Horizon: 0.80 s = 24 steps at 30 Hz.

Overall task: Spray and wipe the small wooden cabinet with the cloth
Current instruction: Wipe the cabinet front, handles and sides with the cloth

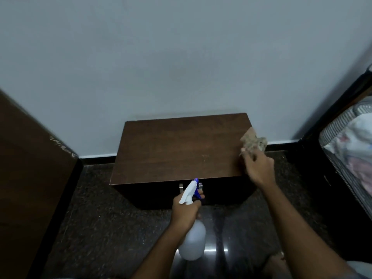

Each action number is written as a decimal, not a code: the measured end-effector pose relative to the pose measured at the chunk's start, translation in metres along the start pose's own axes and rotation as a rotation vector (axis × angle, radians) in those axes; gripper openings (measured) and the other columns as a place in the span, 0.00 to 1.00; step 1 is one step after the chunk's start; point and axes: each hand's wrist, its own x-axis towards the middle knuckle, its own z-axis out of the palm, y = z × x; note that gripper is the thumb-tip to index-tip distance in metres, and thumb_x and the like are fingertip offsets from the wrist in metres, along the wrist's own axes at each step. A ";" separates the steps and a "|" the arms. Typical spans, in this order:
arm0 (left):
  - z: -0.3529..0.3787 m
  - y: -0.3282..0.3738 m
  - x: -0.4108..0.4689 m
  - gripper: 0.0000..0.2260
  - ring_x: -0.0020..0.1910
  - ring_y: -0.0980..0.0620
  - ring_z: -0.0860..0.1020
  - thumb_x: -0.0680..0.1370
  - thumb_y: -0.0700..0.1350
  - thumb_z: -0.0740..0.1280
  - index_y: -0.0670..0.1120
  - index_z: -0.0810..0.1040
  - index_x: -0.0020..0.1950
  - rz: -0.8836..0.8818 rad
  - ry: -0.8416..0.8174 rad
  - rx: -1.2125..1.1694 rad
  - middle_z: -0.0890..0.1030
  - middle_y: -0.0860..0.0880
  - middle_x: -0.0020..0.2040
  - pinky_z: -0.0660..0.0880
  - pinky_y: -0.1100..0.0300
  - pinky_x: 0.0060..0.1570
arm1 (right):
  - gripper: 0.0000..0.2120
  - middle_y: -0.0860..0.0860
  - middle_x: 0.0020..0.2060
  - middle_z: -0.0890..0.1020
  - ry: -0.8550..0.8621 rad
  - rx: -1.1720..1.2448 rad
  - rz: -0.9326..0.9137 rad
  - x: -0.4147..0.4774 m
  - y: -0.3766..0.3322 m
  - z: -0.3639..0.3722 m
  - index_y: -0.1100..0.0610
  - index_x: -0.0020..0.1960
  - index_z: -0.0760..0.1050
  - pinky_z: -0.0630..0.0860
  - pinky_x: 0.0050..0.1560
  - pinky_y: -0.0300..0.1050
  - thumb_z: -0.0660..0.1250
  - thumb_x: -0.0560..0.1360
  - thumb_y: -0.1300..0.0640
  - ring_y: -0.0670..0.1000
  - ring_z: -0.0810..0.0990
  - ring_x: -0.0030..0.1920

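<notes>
The small wooden cabinet (177,150) stands against the wall, its brown top seen from above. My left hand (186,211) grips the neck of a white spray bottle (193,241) with a blue and white nozzle that points toward the cabinet's front edge. My right hand (258,166) holds a crumpled beige cloth (254,140) at the cabinet top's right edge, and the cloth rests on the wood there. Two metal handles show on the dark cabinet front behind the nozzle.
A tall dark wooden panel (30,178) stands close on the left. A bed (348,146) with striped and patterned bedding fills the right side. The floor (104,218) is dark speckled stone, and a pale wall rises behind the cabinet.
</notes>
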 end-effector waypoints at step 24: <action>-0.012 0.129 0.130 0.09 0.21 0.49 0.74 0.74 0.36 0.66 0.37 0.83 0.51 -0.081 -0.056 0.334 0.85 0.42 0.39 0.72 0.62 0.25 | 0.32 0.57 0.81 0.56 -0.251 -0.685 -0.500 0.065 -0.013 0.118 0.50 0.82 0.53 0.52 0.78 0.61 0.47 0.81 0.39 0.64 0.53 0.80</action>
